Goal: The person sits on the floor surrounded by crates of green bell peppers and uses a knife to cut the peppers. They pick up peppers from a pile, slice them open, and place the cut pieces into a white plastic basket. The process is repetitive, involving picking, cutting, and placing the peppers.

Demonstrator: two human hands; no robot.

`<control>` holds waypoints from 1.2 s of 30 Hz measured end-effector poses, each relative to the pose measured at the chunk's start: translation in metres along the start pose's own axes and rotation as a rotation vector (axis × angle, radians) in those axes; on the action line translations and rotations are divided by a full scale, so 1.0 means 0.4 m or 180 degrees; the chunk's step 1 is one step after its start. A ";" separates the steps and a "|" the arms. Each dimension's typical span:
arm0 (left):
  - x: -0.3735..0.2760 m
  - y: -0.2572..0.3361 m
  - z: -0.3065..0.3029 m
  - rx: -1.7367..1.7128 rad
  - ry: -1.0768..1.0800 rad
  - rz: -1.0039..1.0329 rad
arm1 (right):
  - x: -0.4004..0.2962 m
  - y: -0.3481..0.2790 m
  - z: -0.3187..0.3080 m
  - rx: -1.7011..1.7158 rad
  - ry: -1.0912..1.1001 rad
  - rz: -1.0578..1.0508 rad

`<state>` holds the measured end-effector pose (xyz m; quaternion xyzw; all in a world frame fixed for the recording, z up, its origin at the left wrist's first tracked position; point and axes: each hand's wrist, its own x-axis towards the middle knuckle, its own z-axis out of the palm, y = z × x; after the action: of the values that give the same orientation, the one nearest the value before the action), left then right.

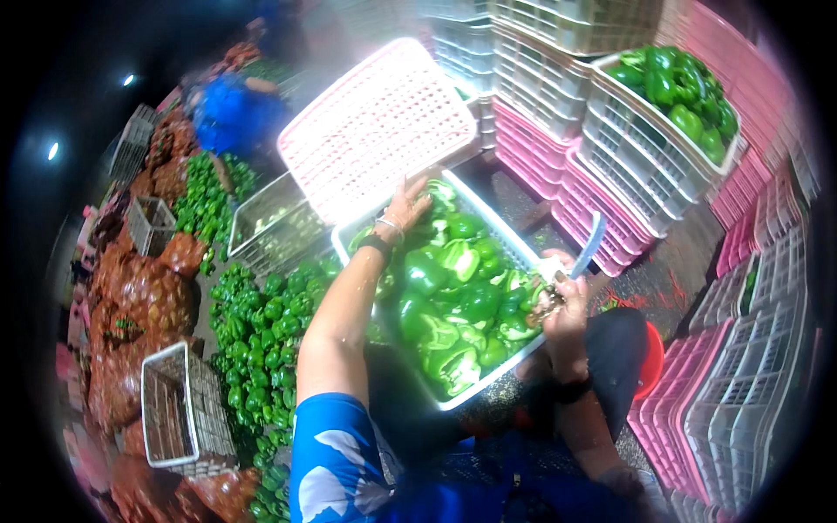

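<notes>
In front of me is a white plastic crate (497, 229) of green bell peppers (425, 271), some whole and some cut open to show pale insides. My left hand (407, 208) lies over its far left corner, fingers spread, beside a cut pepper (439, 193); nothing shows in its grasp. At the crate's right side, my right hand (567, 304) grips a knife (590, 243) with the blade pointing up and away. Pale and brown scraps (548, 302) lie at its fingers; whether they are held or only touched I cannot tell.
A pink-white perforated crate (379, 131) stands tilted beyond. Stacked crates (536, 144) rise at the right, one holding peppers (686, 91). A red bucket (650, 363) sits by my knee. Left are loose peppers (255, 353), filled mesh sacks (147, 297) and another person (229, 111) bending.
</notes>
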<state>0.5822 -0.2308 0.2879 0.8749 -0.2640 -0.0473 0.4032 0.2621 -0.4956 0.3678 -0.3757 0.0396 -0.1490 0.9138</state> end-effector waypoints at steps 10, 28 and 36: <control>-0.948 -0.261 -0.177 -0.0517 0.1783 -0.1466 | 0.024 -0.192 0.504 -0.0154 -0.1020 -0.3095; -1.638 -0.537 0.046 0.1910 0.3214 -0.3586 | 0.010 0.241 0.582 -0.3567 -0.1848 -0.0503; -1.548 -0.693 -0.002 0.1632 0.1444 -0.4161 | -0.028 0.192 0.429 -0.3751 -0.1192 -0.0524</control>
<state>0.1698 0.2280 0.0054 0.9087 0.3984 -0.0327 0.1203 0.3017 -0.3248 0.4365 -0.8383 -0.0749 -0.1036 0.5299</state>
